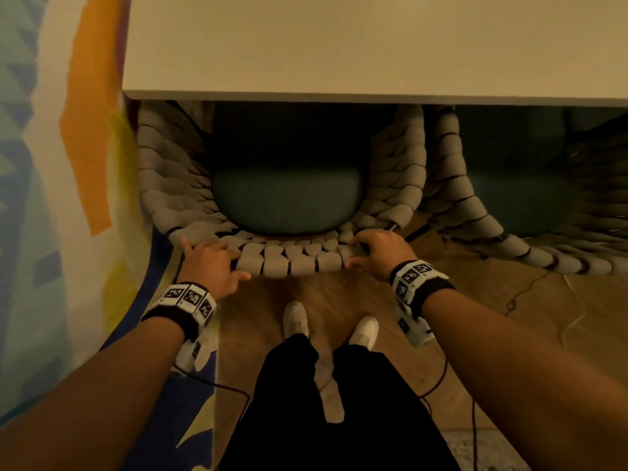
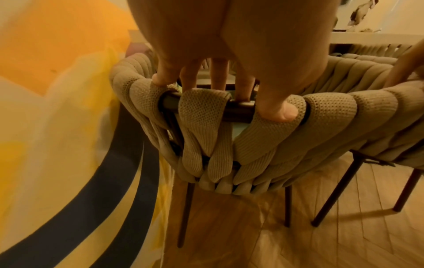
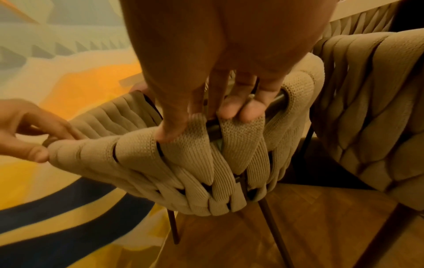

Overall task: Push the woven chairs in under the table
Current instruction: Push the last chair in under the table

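Note:
A beige woven chair (image 1: 289, 263) with a teal cushion (image 1: 285, 202) stands partly under the white table (image 1: 339, 45). My left hand (image 1: 210, 263) grips the left part of its top back rail, fingers over the rim and thumb on the outside (image 2: 282, 112). My right hand (image 1: 380, 249) grips the right part of that rail, fingers curled round the dark metal tube (image 3: 231, 110). A second woven chair (image 1: 492, 198) stands to the right, tucked further under the table (image 3: 367, 90).
A colourful painted wall (image 1: 68, 164) stands close on the left of the chair. The floor is wood parquet (image 1: 509, 317) with thin cables across it. My white shoes (image 1: 295, 317) stand just behind the chair. Dark chair legs (image 2: 185, 214) reach the floor.

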The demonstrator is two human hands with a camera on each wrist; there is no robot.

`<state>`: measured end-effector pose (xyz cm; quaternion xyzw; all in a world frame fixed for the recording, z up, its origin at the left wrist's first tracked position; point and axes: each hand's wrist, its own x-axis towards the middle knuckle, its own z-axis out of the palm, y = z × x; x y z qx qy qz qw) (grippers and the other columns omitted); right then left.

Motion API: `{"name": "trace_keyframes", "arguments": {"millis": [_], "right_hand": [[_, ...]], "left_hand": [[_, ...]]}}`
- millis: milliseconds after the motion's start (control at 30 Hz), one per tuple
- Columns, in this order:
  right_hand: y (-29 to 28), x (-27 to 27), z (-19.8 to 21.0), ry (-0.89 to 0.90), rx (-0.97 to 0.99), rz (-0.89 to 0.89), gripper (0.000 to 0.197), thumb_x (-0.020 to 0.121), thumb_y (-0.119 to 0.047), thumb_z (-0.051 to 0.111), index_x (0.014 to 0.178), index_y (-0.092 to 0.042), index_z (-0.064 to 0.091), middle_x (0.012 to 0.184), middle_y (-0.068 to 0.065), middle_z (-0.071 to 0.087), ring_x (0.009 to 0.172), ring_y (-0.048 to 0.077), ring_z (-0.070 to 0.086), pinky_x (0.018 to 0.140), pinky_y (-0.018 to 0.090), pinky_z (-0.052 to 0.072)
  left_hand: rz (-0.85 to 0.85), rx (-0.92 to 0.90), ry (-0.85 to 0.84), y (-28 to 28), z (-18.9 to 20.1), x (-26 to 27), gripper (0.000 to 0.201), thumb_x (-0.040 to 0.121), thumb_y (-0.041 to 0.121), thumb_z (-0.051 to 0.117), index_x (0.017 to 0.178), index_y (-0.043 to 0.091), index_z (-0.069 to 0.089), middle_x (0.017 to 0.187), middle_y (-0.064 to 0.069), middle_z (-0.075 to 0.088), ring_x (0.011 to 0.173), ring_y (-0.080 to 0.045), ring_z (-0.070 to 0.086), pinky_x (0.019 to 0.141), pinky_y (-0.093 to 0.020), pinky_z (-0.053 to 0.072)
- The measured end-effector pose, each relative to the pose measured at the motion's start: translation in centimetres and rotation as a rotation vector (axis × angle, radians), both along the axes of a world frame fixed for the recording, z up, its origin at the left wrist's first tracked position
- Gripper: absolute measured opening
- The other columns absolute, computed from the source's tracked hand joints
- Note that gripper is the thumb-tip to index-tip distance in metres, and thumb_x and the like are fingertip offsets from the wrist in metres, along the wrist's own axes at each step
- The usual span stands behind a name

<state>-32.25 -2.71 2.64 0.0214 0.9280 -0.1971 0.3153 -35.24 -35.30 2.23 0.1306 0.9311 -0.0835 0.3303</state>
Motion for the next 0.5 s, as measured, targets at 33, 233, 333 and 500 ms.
{"name": "trace_keyframes", "arguments": {"millis": [33,233,333,500], "right_hand": [[0.2,0.0,0.3,-0.001,-0.042,-0.010,0.042,0.081,-0.046,0.071,0.118,-0.027,0.062,0.118,0.001,0.064,0.110,0.022,0.058,0.092,0.042,0.051],[6.9,2.9,2.6,0.095,-0.207,-0.200,0.033,0.085,-0.032,0.071,0.117,-0.024,0.066,0.116,-0.002,0.067,0.103,0.011,0.060,0.089,0.027,0.047],[15.2,5.1,3.4,0.097,-0.094,-0.233,0.038,0.084,-0.037,0.071,0.120,-0.025,0.064,0.123,0.001,0.066,0.115,0.019,0.058,0.098,0.036,0.046],[31.0,8.2,4.8,0.085,0.103,-0.244,0.044,0.083,-0.039,0.071,0.121,-0.019,0.062,0.118,0.008,0.067,0.109,0.027,0.061,0.093,0.041,0.048]], "left_hand": [[0.023,0.009,-0.014,0.1,0.0,0.0,0.060,0.084,0.061,0.057,0.137,0.033,0.051,0.145,-0.001,0.049,0.133,-0.029,0.043,0.116,-0.065,0.011],[0.083,0.240,-0.160,6.8,0.7,-0.6,0.091,0.083,0.042,0.069,0.155,0.028,0.014,0.162,-0.008,0.016,0.150,-0.032,0.011,0.122,-0.052,0.011],[0.012,0.431,-0.076,16.1,1.1,-0.7,0.085,0.087,0.041,0.066,0.155,0.023,0.017,0.163,-0.007,0.014,0.151,-0.027,0.006,0.123,-0.043,0.006],[-0.207,0.599,0.071,32.4,1.1,-1.3,0.064,0.090,0.047,0.060,0.147,0.027,0.039,0.158,-0.007,0.027,0.148,-0.027,0.016,0.122,-0.044,0.011]]}}
